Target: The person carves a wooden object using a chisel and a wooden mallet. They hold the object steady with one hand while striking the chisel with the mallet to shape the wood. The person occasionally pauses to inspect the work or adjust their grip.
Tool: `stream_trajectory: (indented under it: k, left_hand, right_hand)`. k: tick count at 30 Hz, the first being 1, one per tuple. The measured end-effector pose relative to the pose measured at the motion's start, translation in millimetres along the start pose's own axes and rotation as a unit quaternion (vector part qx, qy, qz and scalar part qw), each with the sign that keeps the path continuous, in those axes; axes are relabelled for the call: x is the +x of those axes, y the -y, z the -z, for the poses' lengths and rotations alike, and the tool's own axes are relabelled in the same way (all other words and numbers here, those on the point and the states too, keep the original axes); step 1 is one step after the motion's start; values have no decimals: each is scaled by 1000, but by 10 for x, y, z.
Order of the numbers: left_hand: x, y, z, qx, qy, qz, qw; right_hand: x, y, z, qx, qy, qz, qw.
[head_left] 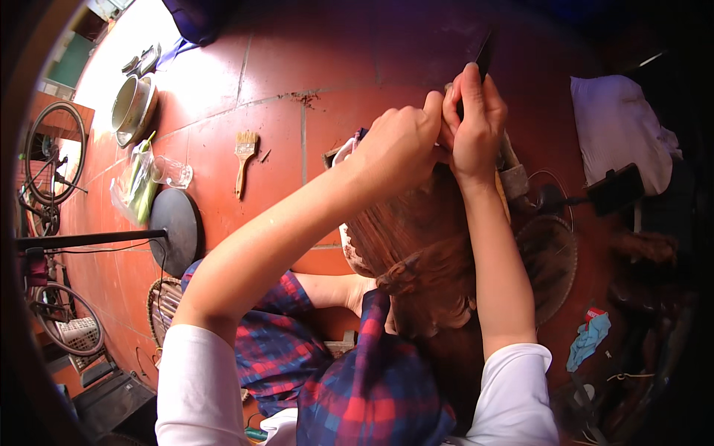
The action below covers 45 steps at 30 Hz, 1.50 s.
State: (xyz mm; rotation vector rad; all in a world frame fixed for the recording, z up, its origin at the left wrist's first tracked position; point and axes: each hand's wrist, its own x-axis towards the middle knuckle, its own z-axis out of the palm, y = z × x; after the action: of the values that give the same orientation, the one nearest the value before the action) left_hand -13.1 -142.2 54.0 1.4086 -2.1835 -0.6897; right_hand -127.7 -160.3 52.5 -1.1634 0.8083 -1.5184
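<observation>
My right hand (476,123) is closed around a thin dark blade-like tool (485,56), its tip pointing up and away from me. Right beside it, my left hand (401,145) is curled into a fist with the knuckles up; whatever its fingers hold is hidden. Both hands meet above the far end of a reddish-brown carved piece of wood (416,234). Its near part has curling relief shapes. The wood lies in front of my knees, over plaid fabric (372,386).
On the red tiles lie a paintbrush (244,156), wood crumbs, a clear plastic cup (175,172) and a bag with green stalks (140,186). Metal pots (132,108), a round black stand base (175,230) and bicycles are left. Right are a mallet-like tool (515,182), white cloth (621,130) and blue cloth (589,342).
</observation>
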Motion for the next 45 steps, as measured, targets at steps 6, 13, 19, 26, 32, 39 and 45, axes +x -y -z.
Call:
stream_trajectory:
  k: [6,13,19,26,32,39,45]
  left_hand:
    - [-138,-17,-40,-10,10,-15,1000]
    - [-281,-115,-30,-15,16,-20,1000]
    - [-72,-59,-9,-19,4,-16,1000]
    - [-232,10,-106,-4,-33,-55,998]
    - [-123,-13,-40,-37,-28,-15,999]
    - [-37,80,64,-63,22,3,998]
    - [-181,128,-25,-106,-13,-28,994]
  right_hand:
    - [-159,-67,32,-60,-35,-67,995]
    - [-304,-18,105,-2,18,-105,994]
    - [-94,-61,93,-16,-31,-58,998]
    - [-218,-100,98,-45,-41,-132,989]
    - [-38,33,9,-13,-7,-92,996]
    - [-30,-123,-35,-24,-19,-129,991]
    - [-45,-118,-70,-17,16,-79,997]
